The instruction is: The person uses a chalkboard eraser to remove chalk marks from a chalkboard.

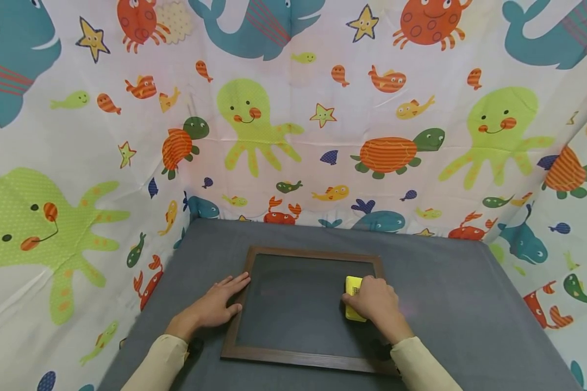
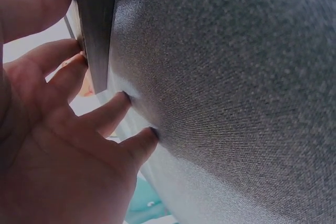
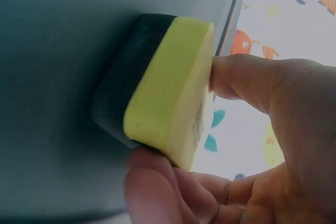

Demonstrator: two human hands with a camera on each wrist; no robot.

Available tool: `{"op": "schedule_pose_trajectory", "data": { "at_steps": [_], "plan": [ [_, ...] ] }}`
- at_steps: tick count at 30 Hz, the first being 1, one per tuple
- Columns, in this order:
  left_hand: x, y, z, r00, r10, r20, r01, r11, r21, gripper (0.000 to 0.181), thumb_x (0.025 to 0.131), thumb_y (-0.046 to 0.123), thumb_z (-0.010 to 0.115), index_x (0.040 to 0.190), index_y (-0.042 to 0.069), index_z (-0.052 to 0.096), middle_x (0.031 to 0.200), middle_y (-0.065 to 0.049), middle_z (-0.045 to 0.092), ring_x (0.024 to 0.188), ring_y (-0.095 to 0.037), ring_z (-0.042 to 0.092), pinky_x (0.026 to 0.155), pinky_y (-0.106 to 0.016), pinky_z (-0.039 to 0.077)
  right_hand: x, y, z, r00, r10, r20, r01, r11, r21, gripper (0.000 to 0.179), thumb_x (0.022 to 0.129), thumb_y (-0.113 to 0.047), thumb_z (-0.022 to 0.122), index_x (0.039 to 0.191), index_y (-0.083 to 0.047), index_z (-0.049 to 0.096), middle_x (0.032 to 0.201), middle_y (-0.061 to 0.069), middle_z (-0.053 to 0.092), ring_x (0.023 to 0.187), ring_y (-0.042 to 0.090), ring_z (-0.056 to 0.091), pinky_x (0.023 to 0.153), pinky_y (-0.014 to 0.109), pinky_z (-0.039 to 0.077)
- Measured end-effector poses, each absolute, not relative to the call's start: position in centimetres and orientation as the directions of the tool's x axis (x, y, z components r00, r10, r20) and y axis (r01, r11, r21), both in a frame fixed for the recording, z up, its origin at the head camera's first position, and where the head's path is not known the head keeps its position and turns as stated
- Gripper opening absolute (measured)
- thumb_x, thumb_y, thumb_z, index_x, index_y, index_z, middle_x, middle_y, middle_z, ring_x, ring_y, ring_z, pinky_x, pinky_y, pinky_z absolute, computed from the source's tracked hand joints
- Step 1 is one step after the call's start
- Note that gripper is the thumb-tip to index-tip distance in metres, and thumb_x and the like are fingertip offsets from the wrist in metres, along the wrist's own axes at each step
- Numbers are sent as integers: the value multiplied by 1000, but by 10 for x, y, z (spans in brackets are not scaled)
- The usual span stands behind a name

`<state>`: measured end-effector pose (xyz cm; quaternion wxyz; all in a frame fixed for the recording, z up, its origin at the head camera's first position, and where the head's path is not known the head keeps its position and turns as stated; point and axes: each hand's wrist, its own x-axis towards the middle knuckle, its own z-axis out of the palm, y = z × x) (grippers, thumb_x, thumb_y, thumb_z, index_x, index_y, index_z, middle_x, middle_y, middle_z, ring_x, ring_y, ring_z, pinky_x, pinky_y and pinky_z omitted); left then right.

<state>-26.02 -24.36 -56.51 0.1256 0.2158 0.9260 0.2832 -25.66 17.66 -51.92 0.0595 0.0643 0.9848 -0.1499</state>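
Observation:
A small chalkboard (image 1: 293, 307) in a brown wooden frame (image 1: 283, 357) lies on the grey cloth-covered table. My left hand (image 1: 214, 304) rests at the frame's left side, its fingers spread. In the left wrist view, the thumb and some fingertips touch the frame's edge (image 2: 95, 30), while other fingertips press on the cloth. With my right hand (image 1: 378, 301) I grip a yellow chalkboard eraser (image 1: 353, 286) near the board's right side. The right wrist view shows the eraser's dark felt (image 3: 123, 74) against the board, with thumb and fingers at the yellow block.
A cloth curtain (image 1: 293, 125) printed with sea animals hangs behind the table and along both sides. The grey tabletop (image 1: 450, 304) extends right of the board and behind it.

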Motion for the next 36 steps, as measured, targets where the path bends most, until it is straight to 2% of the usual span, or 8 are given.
{"op": "schedule_pose_trajectory", "data": {
  "at_steps": [6,19,29,36],
  "plan": [
    [-261,-243,-566,-879,463,-117,317,749,582,71,108,13,68,172,11,37,183,-9,27,166,-53,21,126,-83,13,-255,194,-517,-977,135,-163,177,945,-277,63,88,-53,85,103,5,65,81,14,61,70,30,61,57,41,52],
    [-259,-243,-568,-879,460,-121,309,745,591,71,109,13,66,174,13,35,183,-6,24,167,-52,17,127,-82,10,-252,190,-516,-988,98,-116,124,962,-243,52,92,-48,82,89,1,64,74,11,59,63,27,59,52,38,50],
    [-257,-244,-566,-884,451,-121,302,750,588,71,109,12,66,173,12,36,183,-6,25,167,-53,18,126,-83,10,-253,167,-518,-997,44,-60,57,971,-234,49,93,-44,80,89,2,63,74,11,58,62,28,58,52,42,52],
    [-257,-243,-567,-881,459,-116,311,746,590,71,109,13,66,173,12,36,183,-7,25,166,-54,18,126,-83,11,-259,136,-521,-1000,-5,-16,-1,975,-222,45,94,-41,80,87,-1,64,73,10,56,59,26,57,49,40,52]
  ]
}}
